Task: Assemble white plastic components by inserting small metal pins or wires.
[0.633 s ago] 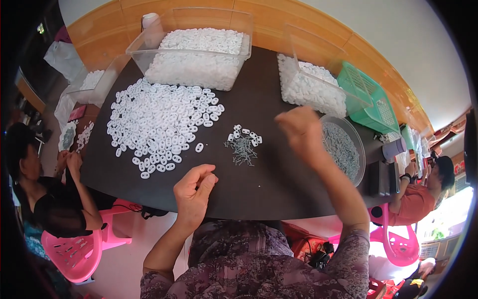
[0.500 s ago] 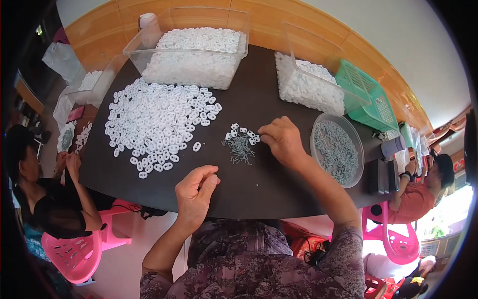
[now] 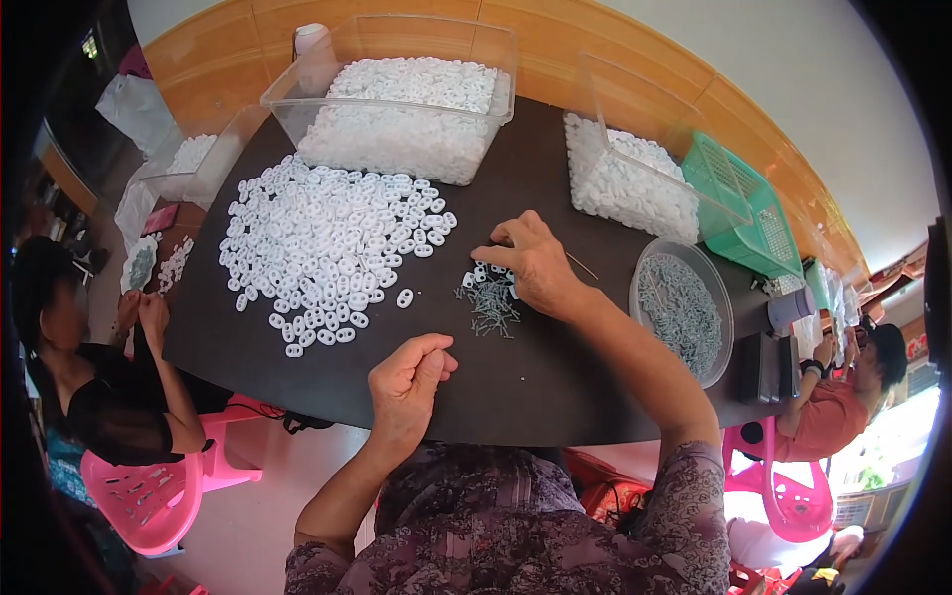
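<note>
My left hand (image 3: 412, 382) is curled near the table's front edge, thumb pressed to the bent fingers. Anything inside it is hidden. Farther right, my right hand (image 3: 540, 266) reaches over a small group of white blocks (image 3: 482, 268) with its visible fingers apart; no held piece shows. Just below those fingers lies a little heap of grey screws (image 3: 493, 305), beside the blocks. To the left spreads a large pile of white oval two-holed plastic pieces (image 3: 317, 248). One loose oval piece (image 3: 405, 297) lies between that pile and the screws.
Behind the pile stands a clear bin (image 3: 397, 109) of white pieces. A second clear bin (image 3: 635, 178), a green basket (image 3: 744, 203) and a round tub of screws (image 3: 679, 307) line the right. A thin stick (image 3: 583, 266) lies near my right wrist. People sit at both sides.
My right hand has shifted left and farther over the white blocks, its fingers spreading. It now covers some of them. The thin stick has come into sight. My left hand stays curled.
</note>
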### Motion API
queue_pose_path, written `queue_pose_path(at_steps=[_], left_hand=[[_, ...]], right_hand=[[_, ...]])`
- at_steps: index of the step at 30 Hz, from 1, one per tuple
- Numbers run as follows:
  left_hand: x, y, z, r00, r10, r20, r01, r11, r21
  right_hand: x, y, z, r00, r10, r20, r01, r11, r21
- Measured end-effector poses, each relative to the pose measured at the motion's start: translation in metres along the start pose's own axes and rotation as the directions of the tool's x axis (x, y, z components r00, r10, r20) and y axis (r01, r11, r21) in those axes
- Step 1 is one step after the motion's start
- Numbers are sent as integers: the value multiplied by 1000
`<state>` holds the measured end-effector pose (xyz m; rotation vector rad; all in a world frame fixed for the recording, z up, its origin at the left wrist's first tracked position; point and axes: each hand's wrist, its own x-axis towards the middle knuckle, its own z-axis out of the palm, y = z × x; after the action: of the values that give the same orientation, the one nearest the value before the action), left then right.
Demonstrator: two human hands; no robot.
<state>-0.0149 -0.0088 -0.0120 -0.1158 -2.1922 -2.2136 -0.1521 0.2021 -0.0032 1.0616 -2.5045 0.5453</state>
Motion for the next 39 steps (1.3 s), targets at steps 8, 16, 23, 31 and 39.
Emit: queue_pose_path(at_steps=[8, 16, 23, 31, 39], left_hand=[[-1, -3, -2, 1000, 10, -1, -10, 1000, -24], [-3, -5, -3, 1000, 12, -9, -13, 998, -60], [-4, -6, -2, 1000, 19, -16, -20, 998, -65], [-5, -5, -4, 1000, 11, -17, -13, 994, -107], [-15, -5, -9, 968, 236, -87, -224, 966, 130]], right_hand=[[-34, -2, -26, 998, 54, 28, -52, 996, -68], [-43, -22, -33, 984, 177, 2, -177, 983, 51], [-53, -27, -29, 980, 201, 12, -201, 978, 54], [-72, -59, -30, 964, 254, -84, -253, 967, 18], [-87, -121, -18, 970, 229, -81, -224, 972, 67]])
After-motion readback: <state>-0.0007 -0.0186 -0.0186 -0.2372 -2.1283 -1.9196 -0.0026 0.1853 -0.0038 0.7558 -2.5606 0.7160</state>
